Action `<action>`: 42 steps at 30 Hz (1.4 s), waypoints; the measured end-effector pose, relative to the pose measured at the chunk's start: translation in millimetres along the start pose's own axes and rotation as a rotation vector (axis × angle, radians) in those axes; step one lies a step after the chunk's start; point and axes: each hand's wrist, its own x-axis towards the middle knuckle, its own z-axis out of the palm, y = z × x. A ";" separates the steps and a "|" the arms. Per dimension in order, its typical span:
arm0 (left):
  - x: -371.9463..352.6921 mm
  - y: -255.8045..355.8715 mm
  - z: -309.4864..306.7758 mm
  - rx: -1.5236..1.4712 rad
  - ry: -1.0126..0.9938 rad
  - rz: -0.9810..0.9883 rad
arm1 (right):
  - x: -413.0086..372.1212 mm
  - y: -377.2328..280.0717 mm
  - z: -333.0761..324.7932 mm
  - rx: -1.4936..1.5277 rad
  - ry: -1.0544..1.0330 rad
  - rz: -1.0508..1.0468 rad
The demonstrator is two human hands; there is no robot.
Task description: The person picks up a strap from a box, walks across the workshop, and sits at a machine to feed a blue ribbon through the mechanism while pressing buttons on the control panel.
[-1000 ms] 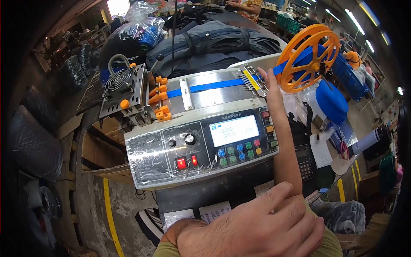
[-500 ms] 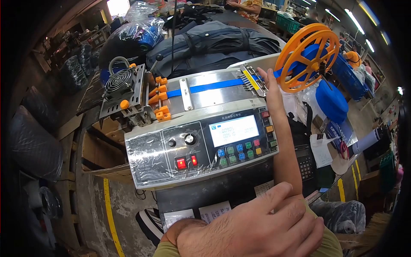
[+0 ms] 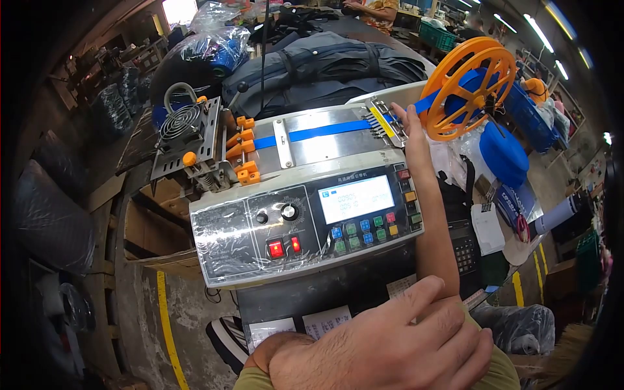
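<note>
My right hand is stretched toward the machine's feed end, with its straightened fingers beside the metal ribbon guide. A blue ribbon passes through this guide and lies flat along the metal bed. On the right, an orange reel carries more of the ribbon, which runs behind my right fingertips. Nearer to me, my left hand lies across my right arm near the elbow, its fingers loosely curled and nothing visible in them. The ribbon machine has a lit screen, coloured buttons and red lit switches.
At the machine's left end are orange guides and a round fan guard. Dark bags are piled behind. A blue ribbon roll and scissors lie at right. Another person stands at the far table.
The orange reel has turned a little, and the ribbon between it and the guide shows more broadly. Both hands keep their places.
</note>
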 end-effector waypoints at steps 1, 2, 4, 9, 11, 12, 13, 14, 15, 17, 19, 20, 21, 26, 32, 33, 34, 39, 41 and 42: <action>0.3 0.3 -1.5 -0.008 -0.025 -0.010 | 1.8 1.9 -1.5 0.000 0.000 0.000; 0.8 0.0 -2.5 -0.008 -0.025 -0.010 | 3.1 3.7 -2.9 0.000 -0.004 0.004; 2.0 -0.9 -3.5 -0.010 -0.028 -0.005 | 4.5 5.8 -4.6 0.000 -0.008 0.008; 1.8 -0.3 -2.1 -0.022 -0.020 -0.011 | 4.3 6.5 -3.9 -0.016 -0.003 -0.019; 1.5 -0.2 -1.9 -0.019 -0.024 -0.012 | 4.3 6.8 -4.0 -0.011 -0.004 -0.013; 0.8 0.1 -0.9 -0.017 -0.014 -0.011 | 4.2 6.9 -4.1 -0.005 -0.006 -0.007; 0.3 0.1 -0.2 -0.015 -0.004 -0.010 | 2.8 4.2 -2.3 -0.006 -0.005 -0.007; 0.2 -0.5 0.1 -0.015 -0.004 -0.010 | 0.6 1.2 -0.1 0.006 -0.005 -0.005; 0.3 -1.2 0.3 -0.004 -0.001 0.001 | -1.8 -2.2 2.4 0.018 -0.004 -0.002; 1.0 -1.7 -0.2 0.006 0.002 0.012 | -6.1 -8.1 5.4 0.010 0.000 0.000; 2.0 -1.6 -2.2 -0.011 -0.012 0.000 | -6.0 -8.4 5.3 0.002 0.003 0.001; 1.8 -1.0 -2.0 -0.011 -0.012 0.000 | -4.2 -6.0 3.3 -0.022 0.004 -0.008; 1.3 0.0 -1.5 -0.016 -0.011 -0.011 | -2.9 -4.8 2.2 -0.045 0.006 -0.017; -0.4 -2.4 1.7 0.020 0.009 0.028 | -2.3 -2.8 1.2 -0.054 0.000 -0.023; 0.1 1.5 1.2 -0.018 0.012 -0.017 | 0.0 0.1 0.6 -0.021 -0.009 -0.016; 0.3 2.0 0.3 -0.031 -0.001 -0.027 | -0.3 -0.2 1.1 -0.025 -0.004 -0.019; 0.5 2.3 -0.7 -0.043 -0.015 -0.037 | -0.2 0.0 0.7 -0.024 -0.004 -0.019; 1.5 -1.8 -1.3 -0.001 -0.013 0.001 | -1.1 -1.6 0.6 -0.054 0.006 -0.014; 0.9 -1.6 0.7 0.015 -0.002 0.015 | -0.7 -0.5 -0.1 -0.047 0.000 -0.015; 0.7 -1.2 1.2 0.008 0.006 0.009 | -0.7 0.0 -0.5 -0.040 -0.006 -0.017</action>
